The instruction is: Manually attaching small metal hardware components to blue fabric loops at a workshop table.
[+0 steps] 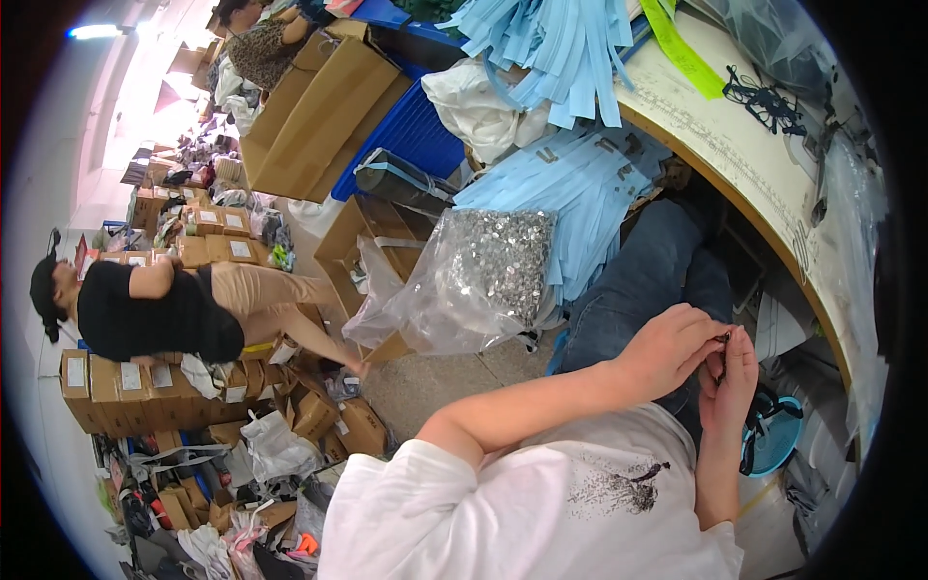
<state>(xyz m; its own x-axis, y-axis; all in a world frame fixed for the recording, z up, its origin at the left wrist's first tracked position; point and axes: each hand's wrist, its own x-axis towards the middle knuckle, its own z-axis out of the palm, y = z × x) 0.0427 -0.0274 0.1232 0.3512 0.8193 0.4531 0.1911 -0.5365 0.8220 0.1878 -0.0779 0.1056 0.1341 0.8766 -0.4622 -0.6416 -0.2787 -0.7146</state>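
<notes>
My left hand (672, 348) and my right hand (732, 382) meet in front of my white shirt, over my jeans-clad lap. The fingertips of both hands pinch a small dark piece (723, 339); it is too small to tell what it is. A dark cord hangs from near my right hand toward a round blue dish (785, 437) just below and to the right, which holds more dark cords.
A clear bag of small silvery pieces (493, 261) rests in an open cardboard box. Bundles of light blue strips (570, 174) hang off a pale curved tabletop (735, 155). A person in a black top (155, 314) stands among stacked cartons; another person (256, 43) is at the top left.
</notes>
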